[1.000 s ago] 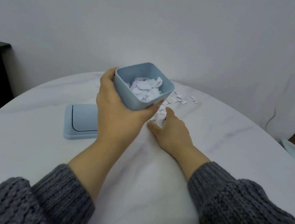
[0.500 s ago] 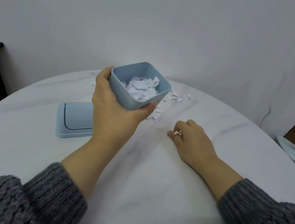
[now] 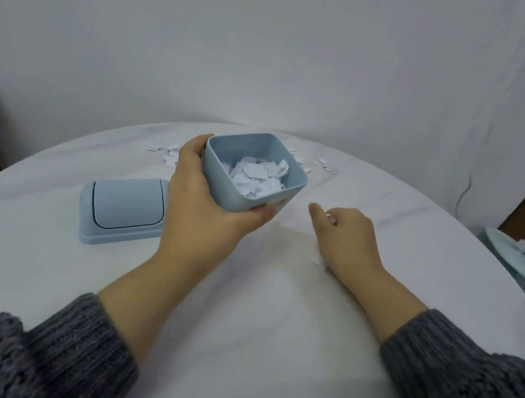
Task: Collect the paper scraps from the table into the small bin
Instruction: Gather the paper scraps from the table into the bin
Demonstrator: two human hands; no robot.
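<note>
Pale-blue small bin (image 3: 233, 195), tilted and half full of torn paper (image 3: 257, 177), sat gripped in the left hand (image 3: 203, 213) over the table (image 3: 268, 321) while the right hand (image 3: 348, 239), just to its right, pinched a white scrap (image 3: 329, 215): a loose pinch could have dropped it, more tilt spilled the lot, with loose scraps (image 3: 168, 154) waiting far behind.

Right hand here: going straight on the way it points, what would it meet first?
Probably the small bin held in the left hand, near its right corner. The right hand, pinching a scrap, points left at it, though depth is unclear.
</note>
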